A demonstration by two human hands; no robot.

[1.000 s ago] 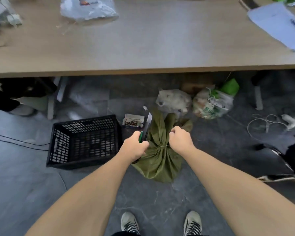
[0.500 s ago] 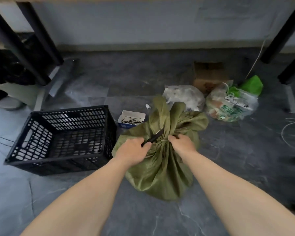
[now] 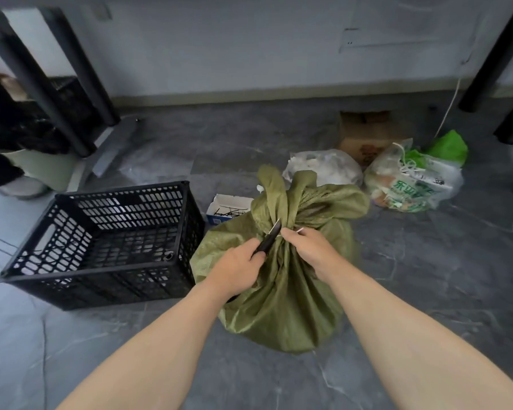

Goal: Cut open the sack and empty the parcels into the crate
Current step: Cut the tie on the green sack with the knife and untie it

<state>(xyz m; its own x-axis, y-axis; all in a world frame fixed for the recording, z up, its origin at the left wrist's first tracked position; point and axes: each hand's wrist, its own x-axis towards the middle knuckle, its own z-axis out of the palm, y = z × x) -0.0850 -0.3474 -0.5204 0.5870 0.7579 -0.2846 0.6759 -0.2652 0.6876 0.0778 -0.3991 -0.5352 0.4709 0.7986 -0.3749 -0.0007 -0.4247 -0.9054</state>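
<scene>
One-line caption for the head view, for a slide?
Left hand holds a knife at the tied neck of a green sack; right hand pinches the tie; black crate beside it.

Grey tiled floor, pale wall, black table legs.

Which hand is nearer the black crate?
Left. The left hand, gripping the knife, is at the neck of the sack on the side facing the crate; the right hand pinches the tie farther from it.
</scene>
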